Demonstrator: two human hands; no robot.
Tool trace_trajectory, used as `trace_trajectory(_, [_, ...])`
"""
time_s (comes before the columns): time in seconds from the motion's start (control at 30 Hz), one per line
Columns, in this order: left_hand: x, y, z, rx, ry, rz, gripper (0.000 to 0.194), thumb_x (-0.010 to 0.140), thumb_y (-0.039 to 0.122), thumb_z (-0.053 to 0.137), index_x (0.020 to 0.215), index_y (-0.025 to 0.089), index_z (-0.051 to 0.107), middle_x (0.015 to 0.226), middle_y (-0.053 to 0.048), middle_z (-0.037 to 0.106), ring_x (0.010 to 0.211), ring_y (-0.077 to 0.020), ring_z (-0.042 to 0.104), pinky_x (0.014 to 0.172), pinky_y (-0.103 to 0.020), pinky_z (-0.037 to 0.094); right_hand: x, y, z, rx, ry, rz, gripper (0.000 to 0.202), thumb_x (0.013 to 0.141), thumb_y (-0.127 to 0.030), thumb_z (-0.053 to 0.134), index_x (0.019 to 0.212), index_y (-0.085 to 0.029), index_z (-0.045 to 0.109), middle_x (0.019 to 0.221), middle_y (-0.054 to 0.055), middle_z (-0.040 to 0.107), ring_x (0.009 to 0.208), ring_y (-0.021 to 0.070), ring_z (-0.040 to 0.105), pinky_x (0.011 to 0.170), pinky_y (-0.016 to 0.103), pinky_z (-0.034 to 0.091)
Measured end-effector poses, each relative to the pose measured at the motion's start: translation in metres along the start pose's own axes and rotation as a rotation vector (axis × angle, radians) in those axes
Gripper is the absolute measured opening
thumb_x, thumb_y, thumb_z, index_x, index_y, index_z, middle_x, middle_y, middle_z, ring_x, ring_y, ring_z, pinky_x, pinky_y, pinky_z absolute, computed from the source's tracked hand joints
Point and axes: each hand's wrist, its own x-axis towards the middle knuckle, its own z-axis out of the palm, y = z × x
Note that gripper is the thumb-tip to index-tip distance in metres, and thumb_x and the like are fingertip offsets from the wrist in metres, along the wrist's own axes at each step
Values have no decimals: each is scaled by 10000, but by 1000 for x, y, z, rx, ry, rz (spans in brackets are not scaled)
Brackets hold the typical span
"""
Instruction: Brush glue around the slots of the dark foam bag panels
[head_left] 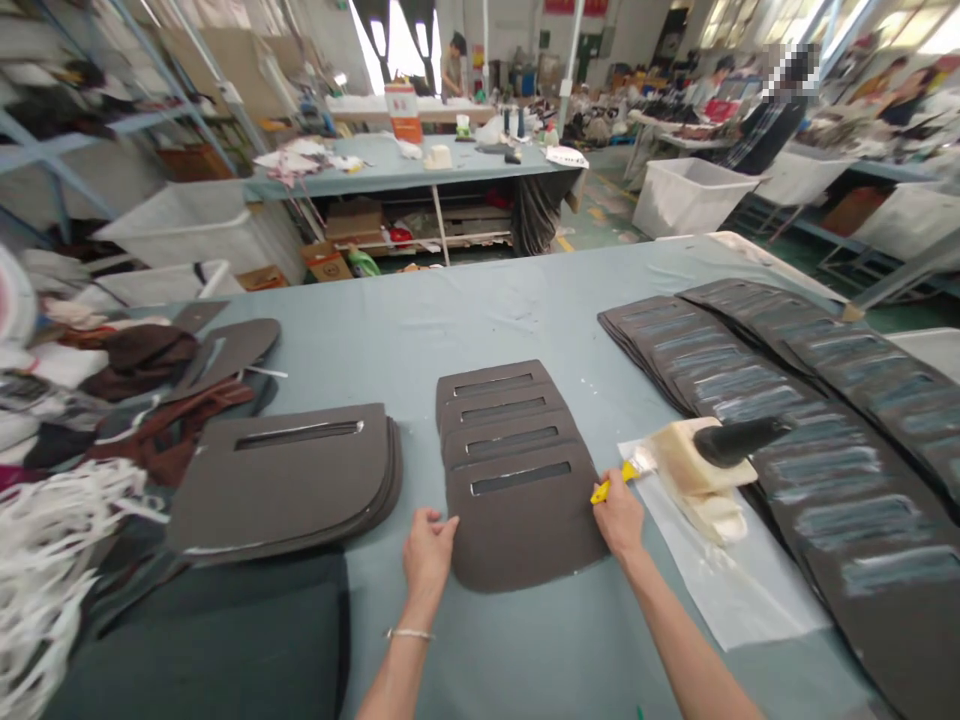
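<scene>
Left hand: at the near left edge of the panel fan, fingers curled; cannot tell whether gripping. Right hand: at the fan's right edge, grasping a yellow-handled brush. Panel fan: on the surface, staggered, seemingly so every slot shows. Panel stack: left of fan. Cream container: right of fan, on plastic sheet, presumably guarding against drips. Streaked panels: farther right of fan, overlapped, likely sparing smeared slots.

The right hand holds a brush beside the panels, the left hand at their left edge.
</scene>
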Motion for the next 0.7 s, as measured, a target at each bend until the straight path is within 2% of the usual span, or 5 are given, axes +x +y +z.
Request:
trace_trajectory(0.3, [-3,3,-3,25,-9,5,220,802,338,556,969,214,487,776,-33,695,756,-207,650,644,-291,394,1,-2,2,-105,-12,-22,124,892,-284,519,980,-198,501,743,12,520,568,132,457,504,252,167])
trace_trajectory(0.5, [-6,5,-4,9,9,82,263,817,347,534,1013,179,481,804,-37,644,771,-192,619,681,-295,423,3,-5,-4,-205,122,-180,131,838,-204,529,967,-182,529,794,51,497,746,193,497,544,248,242])
trace_trajectory(0.6, [-24,-4,-27,-30,92,169,347,865,419,444,1079,147,469,972,-89,618,862,-181,600,771,-308,448,1,3,-9,-166,216,-244,179,786,-117,504,956,-161,537,756,53,490,761,207,497,590,259,299])
trace_trajectory(0.67, [-45,-26,-52,64,257,221,386,881,458,387,1090,150,490,1046,-111,593,948,-218,573,809,-354,446,-4,9,-13,-88,272,-265,184,791,-105,463,953,-154,535,739,53,499,712,197,498,584,259,313])
trace_trajectory(0.7, [-57,-42,-66,197,371,192,397,879,470,384,1098,162,505,1077,-118,579,987,-254,551,810,-391,439,-9,10,-14,-38,290,-278,153,814,-132,450,941,-156,532,730,50,507,675,189,496,571,257,314])
